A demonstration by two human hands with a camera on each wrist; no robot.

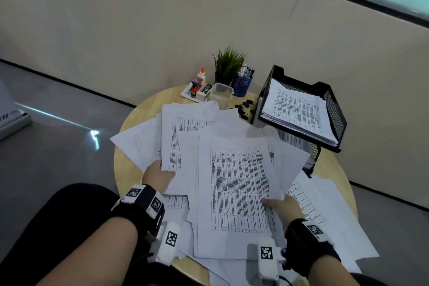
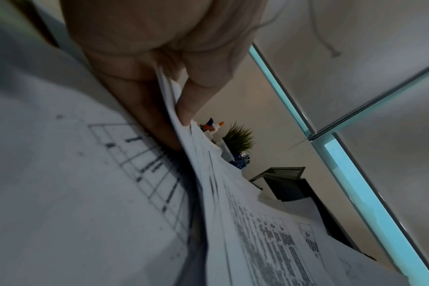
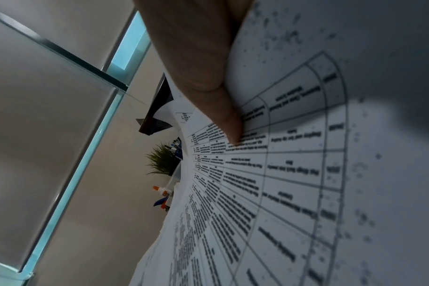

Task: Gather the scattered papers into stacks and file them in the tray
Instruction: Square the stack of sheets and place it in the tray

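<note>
A round wooden table (image 1: 130,169) stands against a beige wall, its top buried under loose printed sheets. At the centre of the head view a person holds a fanned bundle of papers (image 1: 236,183) with both hands: the left hand (image 1: 157,175), low and left of centre, pinches the bundle's left edge between thumb and fingers, a grip the left wrist view shows from close range, while the right hand (image 1: 284,206), lower right, clamps its thumb on the top sheet's printed table with the fingers hidden beneath. More scattered sheets (image 1: 325,216) lie under and around the bundle, spilling to the lower right edge of the table. At right of centre sits the black mesh tray (image 1: 334,109), its upper tier already carrying a stack of pages. Behind the papers, toward the wall, stand a glue bottle (image 1: 200,75), a potted plant (image 1: 227,65), a blue pen cup (image 1: 242,85) and a clear plastic container (image 1: 220,94), with black binder clips (image 1: 243,105) nearby.
</note>
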